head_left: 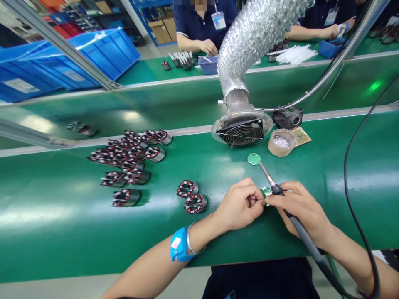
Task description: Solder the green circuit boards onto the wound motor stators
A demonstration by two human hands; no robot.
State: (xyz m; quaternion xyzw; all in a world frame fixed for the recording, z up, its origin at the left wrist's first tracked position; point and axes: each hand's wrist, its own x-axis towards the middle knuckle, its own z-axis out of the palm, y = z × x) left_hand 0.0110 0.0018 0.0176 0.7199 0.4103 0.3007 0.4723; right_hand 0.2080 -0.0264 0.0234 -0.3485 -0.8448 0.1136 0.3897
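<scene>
Head view | left hand pinched closed on small green circuit board, meeting right hand | right hand wrapped around soldering iron, tip angled up-left toward second round green board just beyond | two wound stators left of the grip | fume extractor fan farther back.

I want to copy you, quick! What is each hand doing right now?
Left hand: closed, pinching a small green circuit board.
Right hand: closed around a soldering iron, also touching the board.
</scene>
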